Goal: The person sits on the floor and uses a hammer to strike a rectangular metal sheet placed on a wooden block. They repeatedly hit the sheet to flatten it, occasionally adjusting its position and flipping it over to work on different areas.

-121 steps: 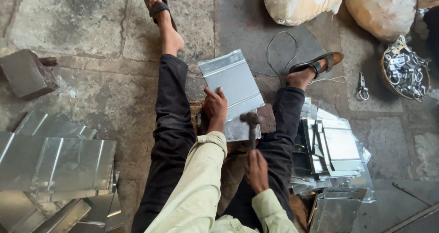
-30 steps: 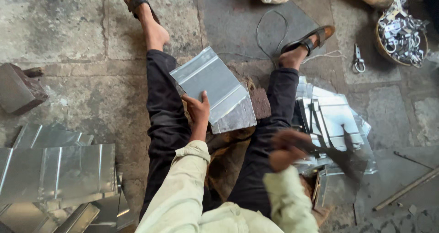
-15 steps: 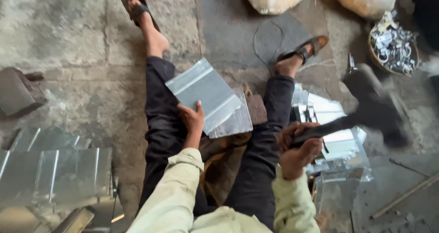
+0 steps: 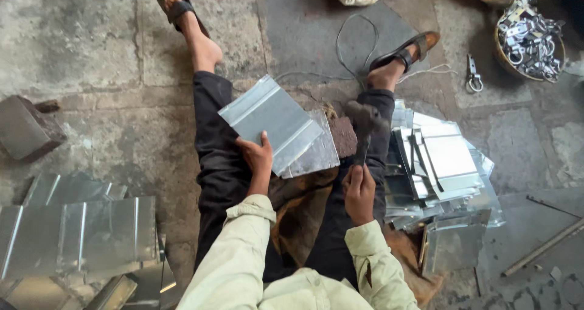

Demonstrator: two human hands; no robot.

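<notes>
Seated metalwork: sheet pinned, hammer gripped.

The left hand [image 4: 258,158] presses flat on a folded metal sheet [image 4: 271,120] lying across the lap, its ribs running from lower right to upper left. The right hand [image 4: 359,191] is clenched round a hammer [image 4: 364,127], handle near upright, head (blurred) just beside the sheet's right edge. Stacked sheets [image 4: 441,158] crowd the right leg; a basket of metal fittings [image 4: 529,39] sits well apart.

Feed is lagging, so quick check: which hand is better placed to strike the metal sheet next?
Right, probably. The right hand already grips the hammer, whose head hangs just beside the metal sheet. The left hand is occupied, pressing on the sheet's near edge.
</notes>
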